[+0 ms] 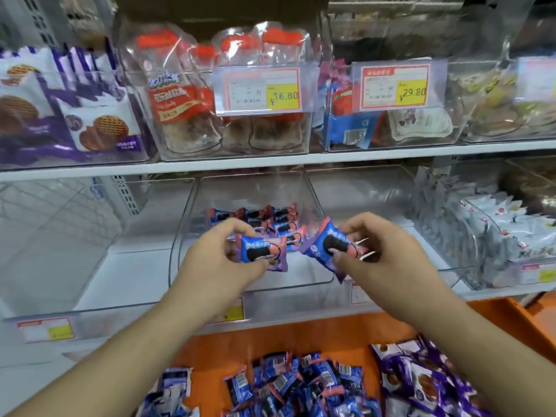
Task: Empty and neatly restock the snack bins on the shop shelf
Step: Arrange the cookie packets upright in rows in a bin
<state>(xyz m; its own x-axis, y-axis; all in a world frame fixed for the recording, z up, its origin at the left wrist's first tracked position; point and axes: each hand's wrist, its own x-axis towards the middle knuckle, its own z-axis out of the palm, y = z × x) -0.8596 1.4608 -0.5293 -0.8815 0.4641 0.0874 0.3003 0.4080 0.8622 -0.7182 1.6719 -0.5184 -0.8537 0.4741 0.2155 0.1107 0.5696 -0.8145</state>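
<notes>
Head view, going left to right: at far left on the lower shelf (270,164) stands a clear bin (90,266) with nothing visible in it, its price tag (45,328) on the front lip. Next comes my left hand (216,260), its grip pinching one blue-and-pink snack packet (261,252) between thumb and curled fingers, just above the front edge of the middle bin (255,188). Deeper in that same bin, behind the packet I hold, a small row of matching packets (255,216) lies stacked toward the back. Just beside, my right hand (379,254) holds a second packet (326,246) in its grip, tilted, thumb across its face, over the bin's right front corner; the two held packets are near each other, not touching. Below my forearms an orange crate (331,332) holds loose packets (301,383) of the same sort. Farther right sits a bin of white packets (496,230).
</notes>
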